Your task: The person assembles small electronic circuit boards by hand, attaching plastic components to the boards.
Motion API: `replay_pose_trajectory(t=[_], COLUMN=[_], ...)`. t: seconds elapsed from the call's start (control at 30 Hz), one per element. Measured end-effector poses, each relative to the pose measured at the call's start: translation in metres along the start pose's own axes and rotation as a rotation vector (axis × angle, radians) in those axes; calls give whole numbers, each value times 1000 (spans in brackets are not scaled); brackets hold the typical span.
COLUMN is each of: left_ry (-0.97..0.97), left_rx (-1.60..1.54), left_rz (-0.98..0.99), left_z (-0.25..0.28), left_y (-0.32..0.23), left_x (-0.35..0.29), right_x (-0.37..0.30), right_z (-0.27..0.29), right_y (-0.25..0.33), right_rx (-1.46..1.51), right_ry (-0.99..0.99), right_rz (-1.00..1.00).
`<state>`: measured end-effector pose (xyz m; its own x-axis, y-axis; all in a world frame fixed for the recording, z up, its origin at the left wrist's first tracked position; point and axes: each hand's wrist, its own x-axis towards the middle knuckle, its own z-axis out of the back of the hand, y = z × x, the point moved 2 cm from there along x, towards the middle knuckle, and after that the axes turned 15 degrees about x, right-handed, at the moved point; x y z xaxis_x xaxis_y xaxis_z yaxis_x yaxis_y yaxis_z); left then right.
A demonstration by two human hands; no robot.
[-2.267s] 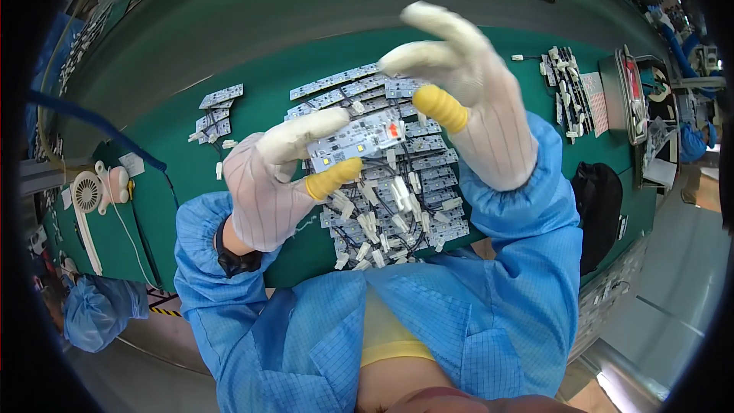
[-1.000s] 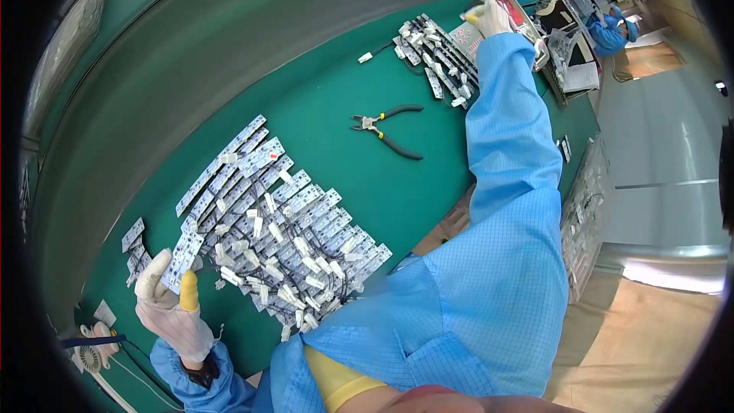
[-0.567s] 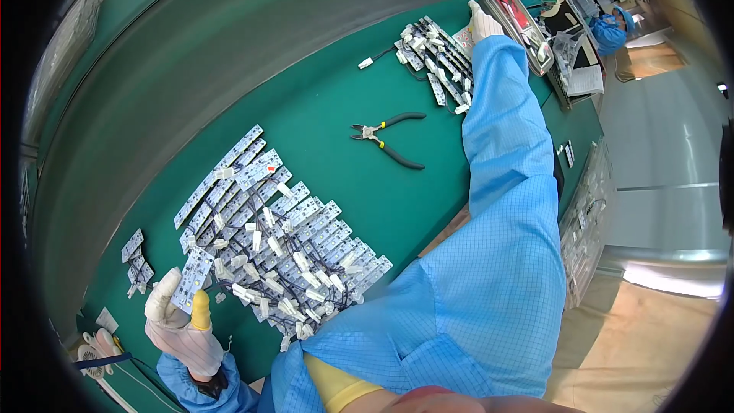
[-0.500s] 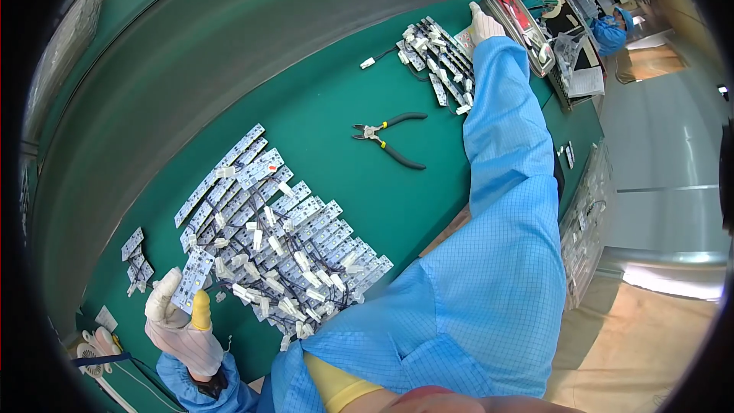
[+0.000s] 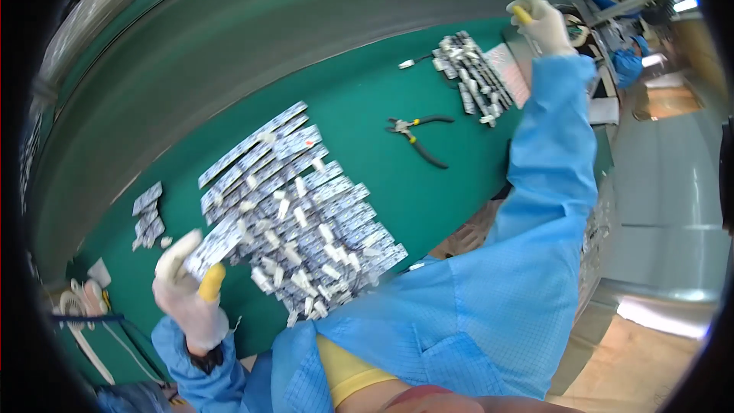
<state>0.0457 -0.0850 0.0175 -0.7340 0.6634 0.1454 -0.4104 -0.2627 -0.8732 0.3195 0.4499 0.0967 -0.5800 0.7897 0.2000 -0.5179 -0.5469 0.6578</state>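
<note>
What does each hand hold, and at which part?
The left hand pinches a small circuit board at its lower end. Whether the right hand holds anything cannot be told.

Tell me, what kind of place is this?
Probably an electronics assembly bench in a factory. Rows of small circuit boards cover a green mat, pliers lie nearby, and the gloved left hand holds one board; the sleeves are blue cleanroom-style.

I see a long green surface [image 5: 367, 107] with a dark grey belt [image 5: 229, 38] running along its far edge. Past the right edge lies a pale grey floor [image 5: 673, 206], brightly lit, turning tan-orange toward the near right corner.
</note>
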Motion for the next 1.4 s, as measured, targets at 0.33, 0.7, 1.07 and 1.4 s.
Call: replay_pose_trajectory(t=[0.33, 0.7, 1.07, 1.4], left_ry=[113, -24, 49, -16], left_rx=[-144, 117, 21, 99], left_rz=[-204, -352, -230, -309], left_z=[-26, -13, -13, -15], left_y=[-16, -1, 0, -1], left_x=[20, 32, 35, 32], right_x=[-173, -164, -159, -163], right_z=[-191, -225, -224, -222], right_y=[235, 234, 232, 234], right_rx=[760, 1106, 1023, 1046], right_ry=[896, 927, 920, 860], right_rz=[98, -106, -48, -9])
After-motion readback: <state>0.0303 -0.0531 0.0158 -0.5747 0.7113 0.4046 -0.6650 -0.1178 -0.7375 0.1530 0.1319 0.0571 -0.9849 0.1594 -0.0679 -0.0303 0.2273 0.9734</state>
